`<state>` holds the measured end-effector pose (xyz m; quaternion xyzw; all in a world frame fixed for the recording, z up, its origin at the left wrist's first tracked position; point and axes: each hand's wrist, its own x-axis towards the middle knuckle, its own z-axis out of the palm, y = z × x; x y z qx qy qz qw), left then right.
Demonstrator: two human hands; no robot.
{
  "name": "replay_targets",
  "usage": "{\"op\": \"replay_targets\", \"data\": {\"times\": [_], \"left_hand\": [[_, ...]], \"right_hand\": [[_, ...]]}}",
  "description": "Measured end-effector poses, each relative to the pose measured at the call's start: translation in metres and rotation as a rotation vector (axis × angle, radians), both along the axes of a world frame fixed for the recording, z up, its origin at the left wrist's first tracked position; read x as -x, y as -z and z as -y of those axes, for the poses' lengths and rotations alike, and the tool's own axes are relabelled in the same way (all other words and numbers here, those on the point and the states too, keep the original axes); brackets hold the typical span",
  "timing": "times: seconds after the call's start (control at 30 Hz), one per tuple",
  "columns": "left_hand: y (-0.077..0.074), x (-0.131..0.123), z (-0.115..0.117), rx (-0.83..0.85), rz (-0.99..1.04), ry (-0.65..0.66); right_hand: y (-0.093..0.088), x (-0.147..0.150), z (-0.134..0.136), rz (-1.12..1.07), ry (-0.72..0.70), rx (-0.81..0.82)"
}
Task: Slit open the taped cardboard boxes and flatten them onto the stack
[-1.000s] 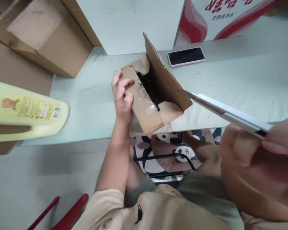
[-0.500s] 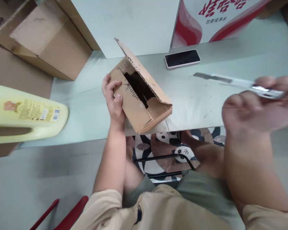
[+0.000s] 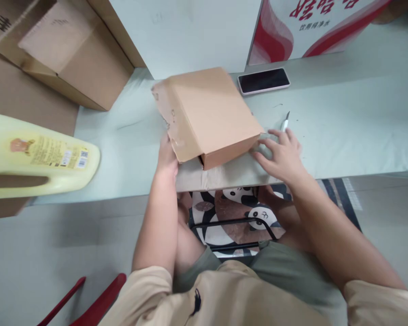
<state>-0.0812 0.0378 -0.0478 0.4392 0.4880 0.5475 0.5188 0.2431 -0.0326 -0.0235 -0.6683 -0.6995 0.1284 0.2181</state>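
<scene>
A brown cardboard box (image 3: 217, 108) is tilted over the table with a plain side facing up and a torn-edged flap (image 3: 177, 122) out to the left. My left hand (image 3: 167, 156) grips it at that flap, its fingers mostly hidden beneath the cardboard. At the box's right corner, my right hand (image 3: 281, 154) has its fingers apart and holds nothing. Just past those fingertips lies a white utility knife (image 3: 285, 123), blade exposed and pointing away from me; its rear end is hidden behind the hand.
A phone (image 3: 263, 81) lies behind the box, before a large white carton (image 3: 193, 36) and a red-and-white carton (image 3: 302, 31). To the left are an open cardboard box (image 3: 91, 68) and a yellow jug (image 3: 64, 158). Small dark scraps dot the pale table cover (image 3: 353, 122).
The box has been turned over, so its opening no longer faces me. My right hand has come down leftward to the table and let go of the utility knife.
</scene>
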Motion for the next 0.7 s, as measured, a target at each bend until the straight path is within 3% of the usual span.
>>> {"op": "replay_targets", "data": {"times": [0.1,0.2,0.37,0.5,0.6,0.7], "left_hand": [[0.000,-0.008,0.008,0.035,0.076,-0.032],[-0.004,-0.014,0.014,0.006,0.103,0.040],[-0.020,-0.020,0.020,-0.061,0.124,0.174],[-0.031,-0.021,0.024,-0.238,0.039,0.166],[-0.028,-0.022,0.024,-0.284,0.031,0.107],[-0.021,-0.023,0.022,-0.247,0.010,0.175]], "right_hand": [[-0.003,0.002,-0.002,-0.211,-0.209,-0.040],[-0.009,0.002,-0.002,-0.353,-0.266,-0.094],[-0.009,-0.001,0.002,-0.484,-0.241,-0.114],[0.000,-0.001,-0.001,-0.550,-0.169,-0.084],[0.003,0.000,-0.004,-0.599,-0.132,-0.060],[0.002,0.002,-0.005,-0.574,-0.035,-0.087]]}}
